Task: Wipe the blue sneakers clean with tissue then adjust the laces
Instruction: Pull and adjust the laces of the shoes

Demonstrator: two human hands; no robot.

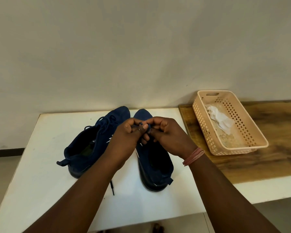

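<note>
Hands, left (124,133) and right (166,133), pinch right sneaker's (155,167) laces (144,126); white side marks look unreadable.

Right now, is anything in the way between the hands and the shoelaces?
No, nothing visible is. The left hand and the right hand are already pinching the lace together over the right sneaker. The tissue lies off to the side in the basket.

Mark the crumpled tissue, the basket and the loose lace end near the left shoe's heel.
crumpled tissue (219,118): head view, middle of the white wad.
basket (202,122): head view, perforated left wall.
loose lace end (112,188): head view, dark strand lying on the white table.
</note>
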